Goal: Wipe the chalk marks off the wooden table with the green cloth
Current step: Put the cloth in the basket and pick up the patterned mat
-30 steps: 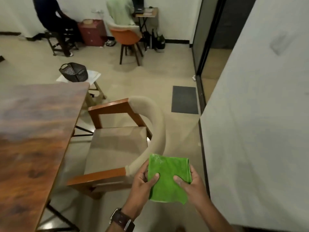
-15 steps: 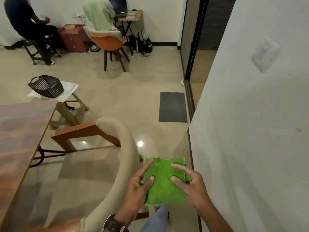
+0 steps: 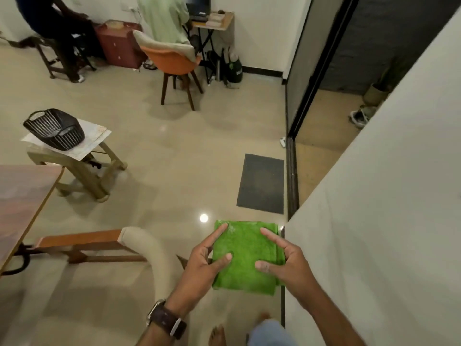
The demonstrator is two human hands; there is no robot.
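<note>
You are standing on the pale glossy floor (image 3: pixel 174 151) with the wooden worktop (image 3: pixel 22 196) off at the far left edge of the head view, so the step in hand looks like readying the green cloth (image 3: pixel 245 258) before you carry it over; no chalk marks can be made out on the strip of worktop that shows. The worktop is a flat, hard slab with reddish-brown grain and a rounded corner, and a smooth face like that should let a folded pad glide, so keep the fold square and the layers aligned to press an even face down. Between you and it stands a chair (image 3: pixel 139 248) with a cream padded curved back and a wooden frame; judge your path round it rather than reaching across. The cloth is held out in front of you at about waist height, clear of any surface, beside the white wall (image 3: pixel 386 208): a soft, nubbly rectangle, folded into several layers whose edges show along its right side. Your left hand (image 3: pixel 202 268) grips its left edge, thumb on top and fingers curled under, index finger laid along the upper corner; your right hand (image 3: pixel 287 263) pinches the right edge likewise. Shift to a one-handed palm-down hold before wiping, I would judge, keeping the cleanest face outward. A dark-strapped watch (image 3: pixel 166 318) sits on your left wrist.
</note>
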